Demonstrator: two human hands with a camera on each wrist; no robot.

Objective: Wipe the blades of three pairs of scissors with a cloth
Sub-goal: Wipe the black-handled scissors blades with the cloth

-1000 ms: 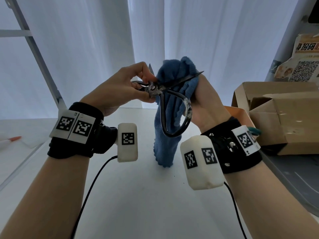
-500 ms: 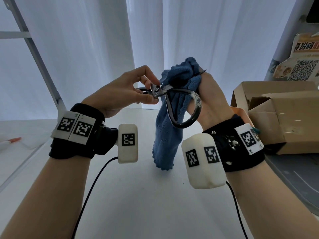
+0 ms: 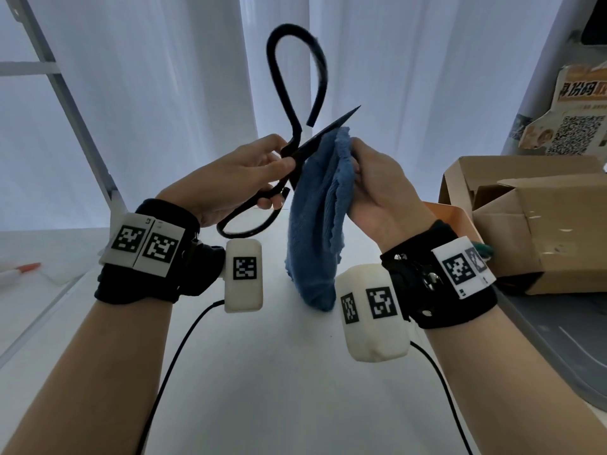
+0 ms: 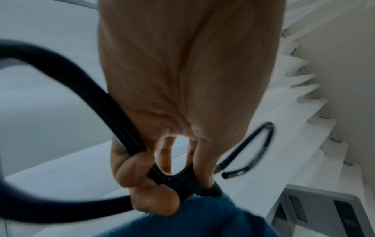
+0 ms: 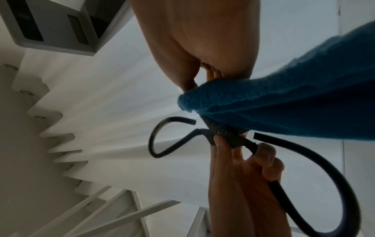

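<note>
Fingers of the left hand point(image 3: 236, 178) clamp the black scissors point(image 3: 289, 149) right at the pivot, thumb and fingertips pinching the joint! One handle loop rears up above those fingers, the other curls below them toward the wrist. Just beyond the left fingertips, one blade pokes up and out, its edge against the blue cloth point(image 3: 320, 224). Right hand point(image 3: 377, 188) pinches that cloth at its top fold, fingers closed on the fabric, touching the blade through it. Cloth hangs down from the right fingers over the white counter point(image 3: 279, 389). Off past the right wrist, a cardboard box point(image 3: 538, 218).
</note>
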